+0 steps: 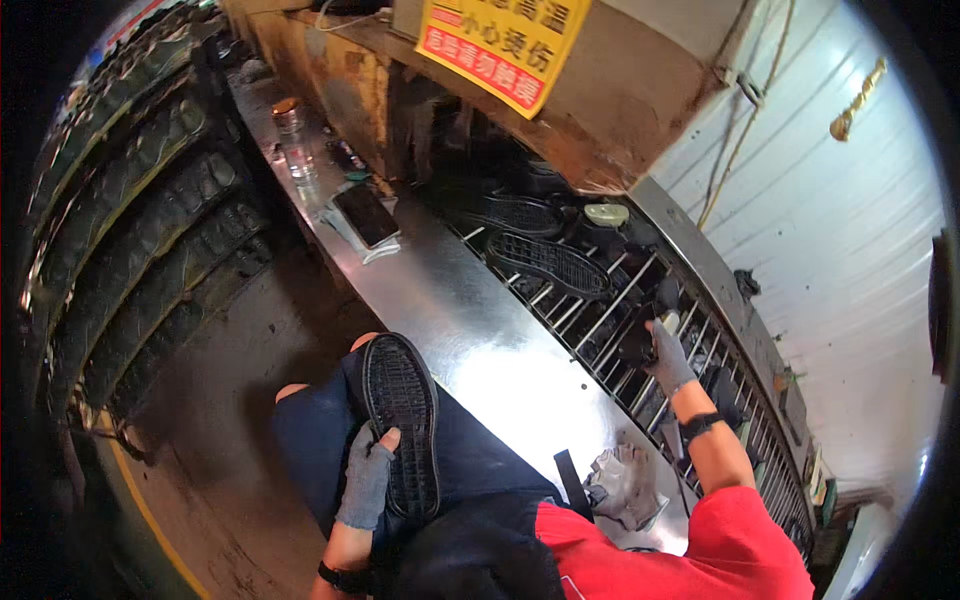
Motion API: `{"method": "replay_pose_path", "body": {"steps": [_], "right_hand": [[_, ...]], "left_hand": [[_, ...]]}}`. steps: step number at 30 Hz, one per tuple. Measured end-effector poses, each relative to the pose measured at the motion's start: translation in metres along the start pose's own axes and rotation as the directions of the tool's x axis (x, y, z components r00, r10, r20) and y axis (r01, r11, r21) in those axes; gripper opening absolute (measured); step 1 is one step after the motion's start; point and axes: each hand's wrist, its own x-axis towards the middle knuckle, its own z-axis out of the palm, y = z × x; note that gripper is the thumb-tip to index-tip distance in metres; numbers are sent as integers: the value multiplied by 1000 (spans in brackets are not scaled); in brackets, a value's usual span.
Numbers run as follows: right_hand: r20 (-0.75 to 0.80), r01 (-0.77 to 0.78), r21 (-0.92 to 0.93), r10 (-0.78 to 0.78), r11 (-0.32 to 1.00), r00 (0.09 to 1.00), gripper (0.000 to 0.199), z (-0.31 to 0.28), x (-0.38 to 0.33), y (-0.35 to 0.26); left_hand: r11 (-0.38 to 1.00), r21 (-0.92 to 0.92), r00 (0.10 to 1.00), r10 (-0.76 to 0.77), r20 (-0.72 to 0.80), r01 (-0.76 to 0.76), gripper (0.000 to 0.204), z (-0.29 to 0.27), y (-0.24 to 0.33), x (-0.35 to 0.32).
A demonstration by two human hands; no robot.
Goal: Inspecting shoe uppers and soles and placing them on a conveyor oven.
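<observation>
My left hand, in a grey fingertip-less glove, grips a black shoe sole by its left edge, thumb on top. The sole rests over my lap, its ribbed grid side facing up. Out to the right, my right hand, gloved the same way, reaches over the metal rod conveyor. Its fingers are bent around something dark, with a pale patch beside the thumb; what it holds is too unclear to name. On the rods beyond that hand lie a black sole and another sole.
A steel ledge runs between my lap and the conveyor. It bears a phone on a white cloth, a clear bottle and a crumpled grey bundle. A machine housing with a yellow sign overhangs the conveyor. Racks of soles stand left.
</observation>
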Motion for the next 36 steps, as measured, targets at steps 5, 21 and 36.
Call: {"method": "replay_pose_path", "body": {"steps": [5,21,36], "right_hand": [[209,-230,72,211,971,955,55,-14,-50,12],[946,-67,-136,150,988,287,110,260,-235,-28],[772,-329,-45,242,943,587,80,236,-212,-38]], "left_hand": [[901,320,922,355,-156,-293,42,-8,18,-1],[568,-823,769,529,359,-7,79,18,90,10],[558,643,820,534,207,-525,45,-28,109,72]]}}
